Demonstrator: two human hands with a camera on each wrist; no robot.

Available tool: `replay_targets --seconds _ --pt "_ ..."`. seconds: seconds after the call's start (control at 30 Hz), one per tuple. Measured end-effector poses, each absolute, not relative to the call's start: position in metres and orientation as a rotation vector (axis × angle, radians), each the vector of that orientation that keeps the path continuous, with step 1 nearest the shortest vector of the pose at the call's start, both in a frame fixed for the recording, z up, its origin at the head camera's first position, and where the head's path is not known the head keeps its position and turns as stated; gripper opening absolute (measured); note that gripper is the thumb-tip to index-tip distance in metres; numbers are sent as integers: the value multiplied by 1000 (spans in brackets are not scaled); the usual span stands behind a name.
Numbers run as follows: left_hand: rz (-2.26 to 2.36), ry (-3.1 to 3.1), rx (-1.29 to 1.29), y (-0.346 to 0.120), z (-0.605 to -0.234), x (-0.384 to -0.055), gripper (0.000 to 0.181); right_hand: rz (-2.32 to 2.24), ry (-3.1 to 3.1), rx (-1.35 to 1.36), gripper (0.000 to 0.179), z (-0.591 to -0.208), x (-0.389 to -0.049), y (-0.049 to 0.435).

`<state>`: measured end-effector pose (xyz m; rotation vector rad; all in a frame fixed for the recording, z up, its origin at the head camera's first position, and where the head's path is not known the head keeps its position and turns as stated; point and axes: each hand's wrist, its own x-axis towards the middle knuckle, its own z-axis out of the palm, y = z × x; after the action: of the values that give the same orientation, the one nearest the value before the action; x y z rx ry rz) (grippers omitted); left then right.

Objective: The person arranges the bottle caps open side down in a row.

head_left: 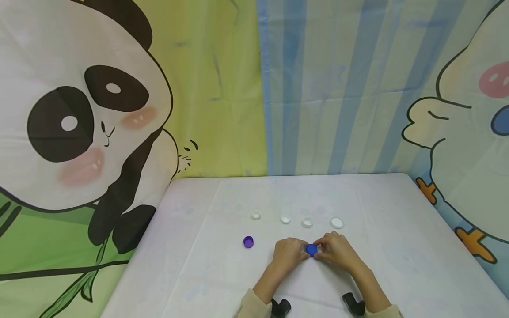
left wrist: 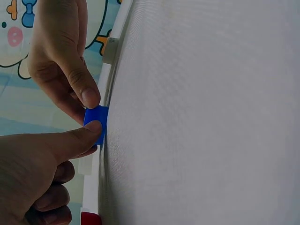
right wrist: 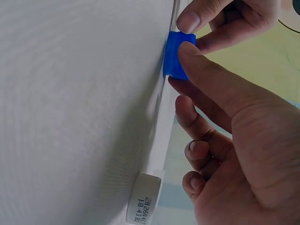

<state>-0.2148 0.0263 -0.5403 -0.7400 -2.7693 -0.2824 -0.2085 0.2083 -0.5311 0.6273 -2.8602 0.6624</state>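
A blue bottle cap [head_left: 312, 250] stands on the white tabletop, between my two hands. With thumb and fingers my left hand [head_left: 289, 254] pinches its left side. My right hand [head_left: 338, 251] pinches the opposite side in the same way. In the left wrist view the left thumb [left wrist: 93, 129] lies against the blue cap [left wrist: 97, 115], and the right thumb [left wrist: 88, 96] meets its other end. The right wrist view shows the cap's ridged side [right wrist: 174, 58] under the right thumb [right wrist: 192, 51]; the right hand's other fingers curl loosely below.
A purple cap [head_left: 248, 241] sits left of my hands. Several white caps stand in a row beyond them, from the leftmost cap [head_left: 256, 215] to the wide rightmost one [head_left: 336, 223]. One white cap [right wrist: 144, 199] carries printed digits. Patterned curtains [head_left: 222, 88] hang behind the table.
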Motion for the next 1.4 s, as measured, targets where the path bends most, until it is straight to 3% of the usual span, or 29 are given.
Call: replay_targets --seconds 0.23,0.47,0.7,1.03,1.4 --pt "-495 -2820 -686 11 -533 -215 29 856 -2876 524 39 -520 -205 218" --pt "-894 -2699 -593 -24 -509 -220 23 1146 -2743 311 32 -496 -206 228" --pt "-984 -2570 -512 -52 -493 -223 19 1118 -2549 423 20 -484 -205 199" --pt "-858 -2840 -627 -58 -509 -218 27 1021 -2563 642 23 -505 -206 148" --pt "-736 -2872 -613 -55 -528 -217 29 731 -2727 677 25 -527 -213 131"
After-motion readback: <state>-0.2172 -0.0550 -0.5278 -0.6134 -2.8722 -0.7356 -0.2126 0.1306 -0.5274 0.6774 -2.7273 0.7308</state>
